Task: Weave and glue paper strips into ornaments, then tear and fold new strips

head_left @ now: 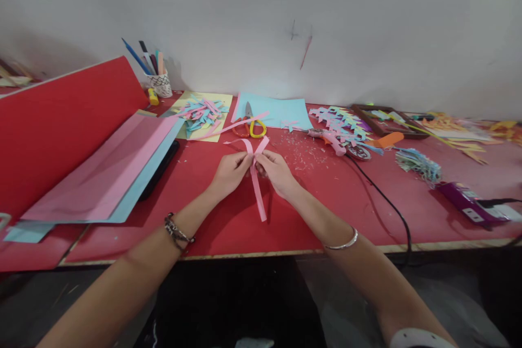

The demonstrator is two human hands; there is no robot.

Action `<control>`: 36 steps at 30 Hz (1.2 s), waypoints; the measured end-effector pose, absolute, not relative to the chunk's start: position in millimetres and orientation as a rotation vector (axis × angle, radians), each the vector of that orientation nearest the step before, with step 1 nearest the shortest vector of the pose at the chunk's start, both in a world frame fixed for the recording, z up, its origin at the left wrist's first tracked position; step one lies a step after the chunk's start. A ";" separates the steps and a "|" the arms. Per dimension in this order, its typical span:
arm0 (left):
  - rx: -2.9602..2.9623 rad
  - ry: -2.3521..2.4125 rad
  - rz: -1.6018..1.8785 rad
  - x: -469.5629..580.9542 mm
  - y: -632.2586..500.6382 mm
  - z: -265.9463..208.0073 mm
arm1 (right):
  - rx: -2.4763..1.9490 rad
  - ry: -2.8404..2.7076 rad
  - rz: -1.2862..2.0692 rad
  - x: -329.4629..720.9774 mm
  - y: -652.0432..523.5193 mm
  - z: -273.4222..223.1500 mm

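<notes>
While both hands meet near the centre of the frame, the left hand (pixel 234 171) and the right hand (pixel 277 171) each pinch narrow pink paper (pixel 258 198) between thumb and fingers, the fingertips nearly touching over it. Whether this is one folded strip or two crossed ones cannot be told, since the fingers cover the meeting point. Two ends rise above the hands and one long tail hangs below, over the red tabletop (pixel 220 234). With so much length running free and only one meeting point in the grip, the work on this piece looks barely begun. Other stages seem further along: a heap of small cut pieces (pixel 204 113) lies on a yellow sheet (pixel 224 100) left of centre, and zigzag paper chains (pixel 338 119) at centre right appear already folded. Scissors (pixel 248 112) rest just above the hands, held by neither, beside a loose pink strip (pixel 261 117) that looks cut but unfolded. A pale blue sheet (pixel 285 106) behind them and a large pink sheet (pixel 106 168) at the left of the frame seem mostly uncut. A pink glue gun (pixel 335 142), right of centre, lies untouched among scattered scraps.
</notes>
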State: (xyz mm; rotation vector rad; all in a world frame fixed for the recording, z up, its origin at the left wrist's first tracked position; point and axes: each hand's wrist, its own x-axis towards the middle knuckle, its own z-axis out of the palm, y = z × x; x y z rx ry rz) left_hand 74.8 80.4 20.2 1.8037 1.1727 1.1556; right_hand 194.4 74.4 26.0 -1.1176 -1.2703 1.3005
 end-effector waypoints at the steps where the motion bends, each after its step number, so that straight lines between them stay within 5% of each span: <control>1: 1.797 1.181 1.169 74.4 80.3 20.5 | -1.113 -1.280 1.294 194.7 74.6 25.6; 36: 1.813 1.190 1.175 75.5 81.5 17.8 | -1.086 -1.280 1.212 194.7 75.4 21.1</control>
